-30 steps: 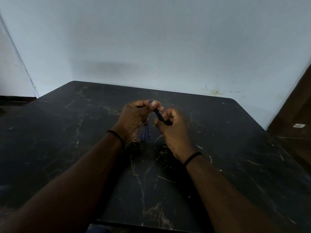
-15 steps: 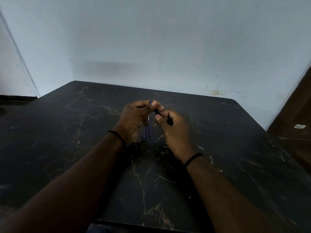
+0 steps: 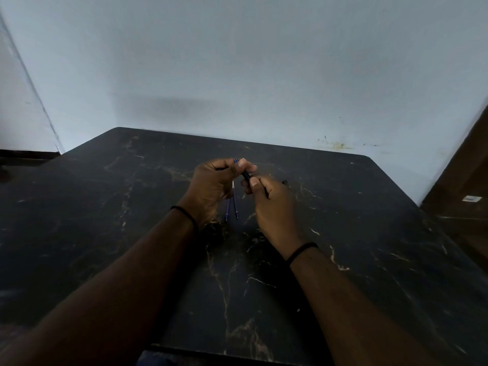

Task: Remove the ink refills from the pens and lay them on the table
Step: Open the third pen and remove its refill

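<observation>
Left hand [image 3: 214,184]: grips pen [image 3: 245,175] at its upper end.
Right hand [image 3: 270,202]: pinches pen's lower end.
Refills [image 3: 231,208]: two on table [image 3: 369,233], under hands.
Risk: a jerky pull could drop parts onto them.

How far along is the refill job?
Done: two blue refills show between the hands, apparently on the dark table, though contact is hard to confirm. In hand: the left hand and right hand both grip one dark pen, refill not visibly out. Left: pull that refill and lay it down. No other pens visible.
</observation>
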Tool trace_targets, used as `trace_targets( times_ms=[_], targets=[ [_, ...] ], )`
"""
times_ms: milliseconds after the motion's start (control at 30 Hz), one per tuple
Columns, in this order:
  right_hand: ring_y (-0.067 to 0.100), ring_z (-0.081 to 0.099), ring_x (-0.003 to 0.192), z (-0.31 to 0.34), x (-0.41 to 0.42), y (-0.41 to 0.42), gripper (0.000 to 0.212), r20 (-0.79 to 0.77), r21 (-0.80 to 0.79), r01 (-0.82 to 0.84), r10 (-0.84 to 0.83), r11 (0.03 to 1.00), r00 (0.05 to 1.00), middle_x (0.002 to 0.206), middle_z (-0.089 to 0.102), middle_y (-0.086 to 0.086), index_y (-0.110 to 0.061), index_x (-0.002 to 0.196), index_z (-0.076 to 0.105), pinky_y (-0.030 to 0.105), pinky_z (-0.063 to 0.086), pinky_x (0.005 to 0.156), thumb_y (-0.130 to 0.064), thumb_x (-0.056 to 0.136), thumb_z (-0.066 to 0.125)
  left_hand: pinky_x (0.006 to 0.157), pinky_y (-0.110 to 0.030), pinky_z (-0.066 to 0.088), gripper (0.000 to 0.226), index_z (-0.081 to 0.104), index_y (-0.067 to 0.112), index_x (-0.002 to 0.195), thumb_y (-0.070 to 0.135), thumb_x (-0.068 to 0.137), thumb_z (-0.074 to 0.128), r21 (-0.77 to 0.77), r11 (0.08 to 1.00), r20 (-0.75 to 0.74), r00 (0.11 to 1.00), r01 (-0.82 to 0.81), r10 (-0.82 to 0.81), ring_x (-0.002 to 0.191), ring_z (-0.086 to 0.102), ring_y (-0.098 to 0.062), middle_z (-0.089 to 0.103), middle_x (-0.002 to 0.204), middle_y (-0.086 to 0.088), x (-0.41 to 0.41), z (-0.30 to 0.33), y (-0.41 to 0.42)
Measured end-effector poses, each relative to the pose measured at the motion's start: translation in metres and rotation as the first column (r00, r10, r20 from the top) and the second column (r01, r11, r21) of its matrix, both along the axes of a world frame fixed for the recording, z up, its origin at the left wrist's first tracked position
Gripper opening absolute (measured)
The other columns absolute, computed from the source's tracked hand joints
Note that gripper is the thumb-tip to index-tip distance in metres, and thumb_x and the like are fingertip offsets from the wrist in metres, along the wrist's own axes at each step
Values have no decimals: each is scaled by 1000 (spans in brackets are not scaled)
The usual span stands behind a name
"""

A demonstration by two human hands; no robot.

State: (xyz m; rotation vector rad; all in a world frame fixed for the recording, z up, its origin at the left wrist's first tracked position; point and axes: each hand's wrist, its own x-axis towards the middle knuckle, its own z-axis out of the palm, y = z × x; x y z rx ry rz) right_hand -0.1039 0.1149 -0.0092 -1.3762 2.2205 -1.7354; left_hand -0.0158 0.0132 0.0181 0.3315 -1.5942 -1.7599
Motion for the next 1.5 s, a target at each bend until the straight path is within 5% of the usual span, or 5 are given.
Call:
trace_targets(
  times_ms=[333, 733, 933, 1200, 1500],
  targets=[
    [2, 54, 67, -4, -1, -1, 19, 51, -137, 61, -55, 989, 997, 73, 58, -12, -25, 82, 55, 27, 45, 61, -23, 86, 74, 43, -17, 31, 24, 77, 15, 79, 38, 75, 71, 1, 1000, 12, 1000, 18, -18, 36, 32, -4, 71, 108, -24, -1, -2, -1],
    [23, 63, 73, 0, 1, 2, 26, -20, -5, -6, 6, 1000, 1000, 81, 69, 8, -14, 92, 70, 41, 50, 66, -27, 102, 50, 42, -20, 25, 30, 75, 13, 81, 42, 77, 69, -9, 1000, -6, 1000, -4, 4, 38, 23, -10, 74, 106, -17, 1, -3, -8],
    [4, 60, 64, -5, 1, 0, 14, 23, -13, -31, 31, 999, 999, 70, 66, -8, -24, 79, 67, 15, 42, 55, -27, 92, 64, 41, -21, 26, 26, 69, 10, 82, 33, 89, 61, 56, 998, -47, 998, -41, 43, 35, 26, -8, 74, 95, -11, 1, -1, -13],
    [5, 60, 63, -3, 1, 7, 12, -53, -39, -16, 14, 999, 999, 67, 66, -9, -21, 77, 70, 31, 53, 59, -28, 87, 68, 43, -22, 26, 27, 62, 15, 93, 31, 104, 43, 215, 961, -91, 976, -174, 198, 37, 26, -8, 67, 79, 1, 6, -4, -30],
    [-3, 61, 71, 9, 0, 11, 9, 93, -426, 160, -133, 890, 987, 75, 66, -16, -28, 86, 68, 11, 47, 64, -20, 89, 70, 43, -21, 23, 20, 77, 19, 91, 29, 95, 60, -164, 981, 160, 984, 107, -80, 37, 28, -6, 66, 70, -6, -1, -1, -8]
  ],
)
